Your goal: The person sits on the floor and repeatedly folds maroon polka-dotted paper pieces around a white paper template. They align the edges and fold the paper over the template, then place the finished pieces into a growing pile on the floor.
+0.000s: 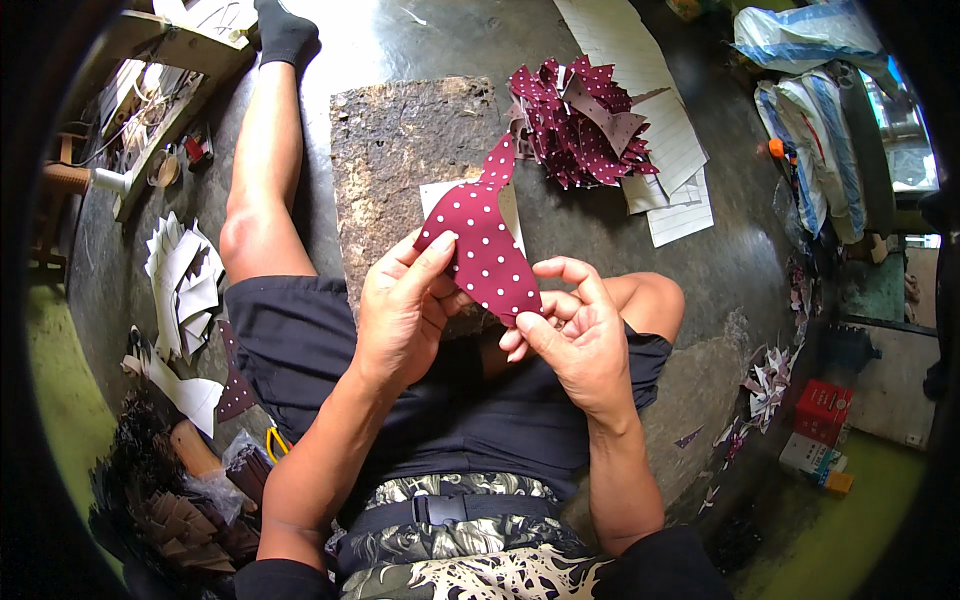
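Note:
A maroon fabric piece with white polka dots (482,240) is stretched between my two hands, its narrow tail pointing away from me. My left hand (408,295) pinches its left edge between thumb and fingers. At the lower right corner, the thumb and index finger of my right hand (575,325) grip the same piece. Beneath it lies a worn, rough-surfaced board (385,150) with a small white sheet (432,193) on it, partly covered by the fabric. Beyond my right hand sits a heap of similar dotted maroon pieces (580,125).
White lined paper sheets (680,215) lie under and beside the heap. To the left are pale cut pieces (185,285), a wooden frame (165,100) and yellow-handled scissors (275,442). Scraps (770,385), a red box (823,410) and plastic bags (810,40) line the right side.

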The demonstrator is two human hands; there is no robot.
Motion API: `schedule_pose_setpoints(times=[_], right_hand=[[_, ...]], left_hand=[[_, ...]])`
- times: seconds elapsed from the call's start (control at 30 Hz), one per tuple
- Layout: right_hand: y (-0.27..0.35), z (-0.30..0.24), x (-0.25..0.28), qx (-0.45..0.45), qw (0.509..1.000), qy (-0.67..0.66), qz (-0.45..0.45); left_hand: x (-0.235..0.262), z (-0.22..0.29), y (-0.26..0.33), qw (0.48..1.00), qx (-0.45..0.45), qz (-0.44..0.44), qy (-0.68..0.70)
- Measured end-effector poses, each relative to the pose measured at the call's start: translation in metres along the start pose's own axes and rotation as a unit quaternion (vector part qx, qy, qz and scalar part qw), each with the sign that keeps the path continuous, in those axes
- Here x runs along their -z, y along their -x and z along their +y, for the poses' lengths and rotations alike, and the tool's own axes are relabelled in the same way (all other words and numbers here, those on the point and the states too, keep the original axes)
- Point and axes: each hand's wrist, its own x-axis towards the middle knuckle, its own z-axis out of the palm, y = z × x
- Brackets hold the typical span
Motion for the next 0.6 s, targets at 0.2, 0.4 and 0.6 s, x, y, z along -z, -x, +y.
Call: schedule_pose_setpoints(times=[0.2,0.4,0.6], right_hand=[[-0.003,0.009,0.002,0.007,0.999,0.035,0.028],[-0.005,0.007,0.002,-0.024,0.999,0.000,0.023],[0.001,-0.003,-0.006,0.011,0.998,0.067,0.010]], left_hand=[[-0.005,-0.001,0.002,1.000,-0.004,-0.005,-0.020],[-0.007,0.000,0.003,0.998,0.016,-0.019,-0.055],[-0.006,0.005,0.016,0.993,0.038,0.007,-0.109]])
